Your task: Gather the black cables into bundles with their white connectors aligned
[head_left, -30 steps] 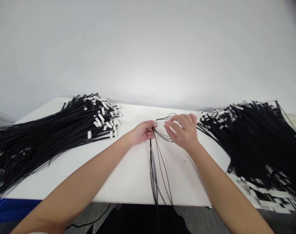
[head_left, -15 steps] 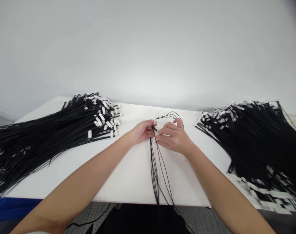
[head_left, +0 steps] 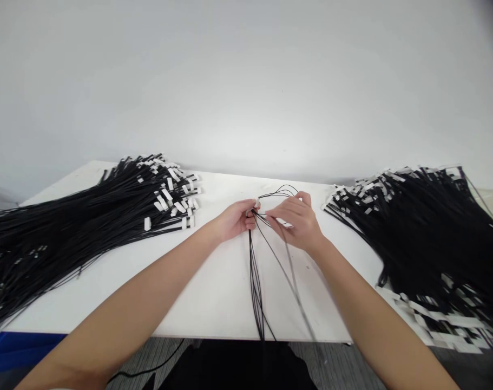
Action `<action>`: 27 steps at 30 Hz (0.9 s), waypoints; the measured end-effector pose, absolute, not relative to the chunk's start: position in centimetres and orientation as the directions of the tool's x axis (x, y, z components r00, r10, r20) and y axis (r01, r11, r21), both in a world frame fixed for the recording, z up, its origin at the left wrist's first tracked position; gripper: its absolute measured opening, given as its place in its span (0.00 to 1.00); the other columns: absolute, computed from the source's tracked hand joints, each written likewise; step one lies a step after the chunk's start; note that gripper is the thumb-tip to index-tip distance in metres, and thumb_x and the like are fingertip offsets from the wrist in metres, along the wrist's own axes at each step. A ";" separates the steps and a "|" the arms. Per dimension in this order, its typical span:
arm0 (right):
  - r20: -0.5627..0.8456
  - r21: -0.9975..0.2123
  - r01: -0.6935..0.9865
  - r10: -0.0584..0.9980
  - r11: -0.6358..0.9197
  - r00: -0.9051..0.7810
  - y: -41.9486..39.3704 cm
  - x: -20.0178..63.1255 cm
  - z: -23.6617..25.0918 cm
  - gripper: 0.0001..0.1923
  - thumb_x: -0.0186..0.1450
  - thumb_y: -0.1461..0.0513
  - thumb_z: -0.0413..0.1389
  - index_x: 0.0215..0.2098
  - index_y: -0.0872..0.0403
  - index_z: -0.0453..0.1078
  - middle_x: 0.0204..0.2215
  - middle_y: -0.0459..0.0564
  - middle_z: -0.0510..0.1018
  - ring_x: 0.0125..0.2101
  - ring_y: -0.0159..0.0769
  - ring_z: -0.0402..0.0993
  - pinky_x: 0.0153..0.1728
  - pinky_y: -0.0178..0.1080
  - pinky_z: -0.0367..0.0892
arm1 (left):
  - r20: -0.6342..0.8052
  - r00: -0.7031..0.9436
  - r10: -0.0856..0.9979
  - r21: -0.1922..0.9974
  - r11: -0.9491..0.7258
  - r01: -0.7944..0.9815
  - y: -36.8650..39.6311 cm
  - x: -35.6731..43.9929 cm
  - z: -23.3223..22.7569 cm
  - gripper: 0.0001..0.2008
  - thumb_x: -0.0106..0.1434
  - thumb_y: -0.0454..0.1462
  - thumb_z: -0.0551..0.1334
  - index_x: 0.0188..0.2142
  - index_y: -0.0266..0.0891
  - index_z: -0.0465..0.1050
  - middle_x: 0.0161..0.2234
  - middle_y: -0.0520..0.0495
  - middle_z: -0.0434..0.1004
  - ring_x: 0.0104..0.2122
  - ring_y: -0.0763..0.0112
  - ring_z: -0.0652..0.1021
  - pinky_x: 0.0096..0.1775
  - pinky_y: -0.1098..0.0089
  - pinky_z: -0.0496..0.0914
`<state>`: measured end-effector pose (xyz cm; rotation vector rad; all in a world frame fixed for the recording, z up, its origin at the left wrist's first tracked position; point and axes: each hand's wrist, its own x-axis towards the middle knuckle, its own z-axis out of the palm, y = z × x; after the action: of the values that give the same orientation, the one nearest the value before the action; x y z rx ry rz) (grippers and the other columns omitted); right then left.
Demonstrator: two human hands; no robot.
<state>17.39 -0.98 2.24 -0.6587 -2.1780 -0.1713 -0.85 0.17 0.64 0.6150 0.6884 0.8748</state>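
Between thumb and fingers my left hand [head_left: 236,221] pinches a small white connector [head_left: 257,202] with thin black wires running from it. From below that hand a bundle of black wires [head_left: 254,290] hangs down over the table's front edge. Other wires [head_left: 276,190] arch in a loop from the connector to my right hand [head_left: 294,219]. The right hand's fingers are closed on black wire, its fingertips a short way right of the connector. One blurred wire [head_left: 297,292] trails downward from near the right fingertips.
On the left of the white table [head_left: 205,292] lies a large heap of black cables [head_left: 87,216] with white connector ends. A second heap [head_left: 428,233] covers the right side. Something blue [head_left: 22,346] sits below the left front edge. A plain wall [head_left: 246,97] stands behind.
My right hand has moved slightly right, its fingers closing more around the wires. A wire has swung out to the right of the hanging bundle. My left hand keeps its hold.
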 end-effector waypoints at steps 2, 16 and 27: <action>0.780 -0.345 0.462 0.524 0.817 -0.343 -1.0 17.5 2.7 0.04 0.61 0.61 0.53 0.31 0.51 0.70 0.23 0.44 0.74 0.25 0.29 0.68 0.37 0.41 0.60 | -0.286 0.454 0.844 0.727 0.500 -0.471 0.2 -0.8 0.7 0.07 0.56 0.37 0.58 0.26 0.34 0.65 0.19 0.54 0.53 0.15 0.83 0.58 0.17 0.78 0.55; 0.224 -0.797 -0.423 0.862 0.431 0.455 2.1 21.3 6.2 0.19 0.58 0.47 0.51 0.35 0.52 0.69 0.22 0.39 0.63 0.18 0.20 0.63 0.22 0.28 0.65 | -0.267 0.420 0.867 0.776 0.452 -0.440 0.1 -0.9 0.3 0.05 0.54 0.35 0.60 0.27 0.35 0.66 0.20 0.54 0.54 0.15 0.84 0.58 0.18 0.78 0.55; 0.315 -0.924 0.194 0.943 0.330 -0.105 0.1 18.3 3.7 0.11 0.54 0.56 0.59 0.33 0.53 0.75 0.21 0.44 0.71 0.18 0.24 0.59 0.17 0.31 0.55 | -0.245 0.421 0.873 0.812 0.422 -0.403 -0.2 -0.6 0.9 0.06 0.56 0.37 0.60 0.28 0.35 0.66 0.19 0.55 0.53 0.15 0.85 0.57 0.18 0.79 0.53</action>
<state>18.27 0.12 3.74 -1.0687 -1.5533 0.9015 -0.65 -0.22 0.86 0.7433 0.7445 0.8984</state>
